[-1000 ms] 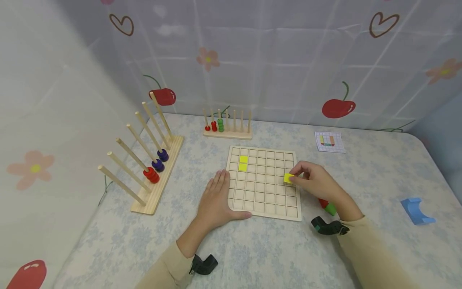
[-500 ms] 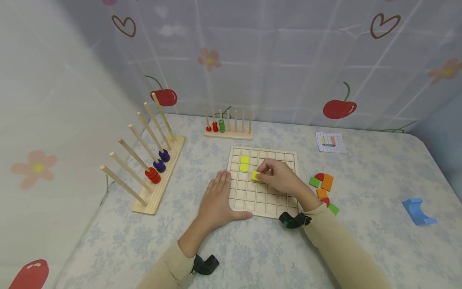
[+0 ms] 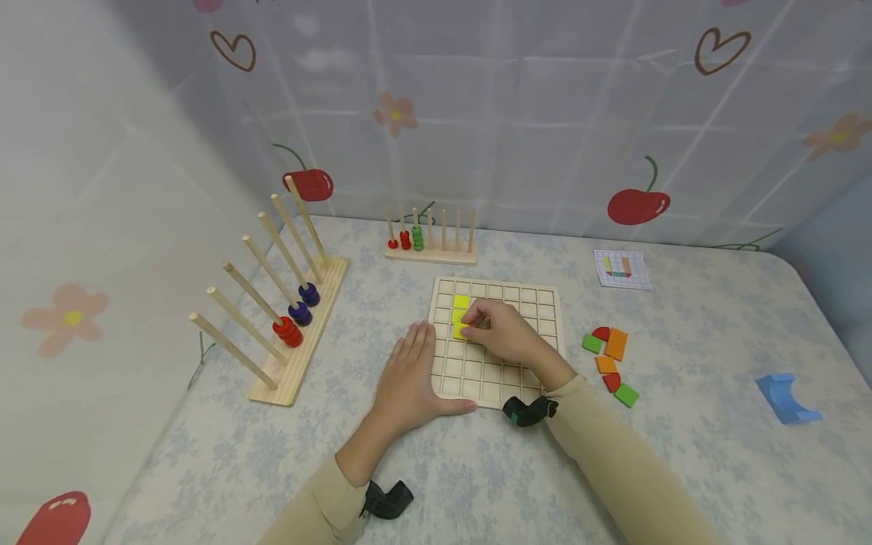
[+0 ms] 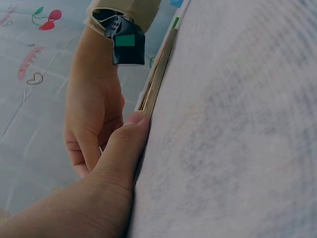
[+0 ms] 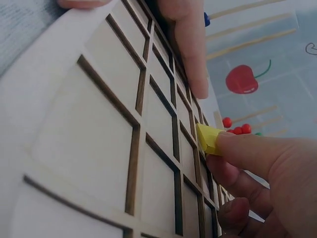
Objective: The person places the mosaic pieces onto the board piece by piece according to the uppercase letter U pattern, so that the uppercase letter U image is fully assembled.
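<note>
A pale wooden grid board lies flat before me. My left hand rests along its left edge with fingers straight and thumb stretched along the near edge. Between thumb and fingers, my right hand pinches a yellow square tile close over the grid. In the head view that tile lines up just below two yellow tiles in the board's second column, the lower of them partly behind my fingers. The left wrist view shows my left thumb against the board's side.
Right of the board lie loose tiles: orange, green and red. A pattern card is behind them, a blue curved block far right. Peg stands with beads stand at left and back.
My right hand has carried the yellow tile leftward across the board, from its right side to the second column. The loose tiles at right came into view. My left hand stayed in place.
</note>
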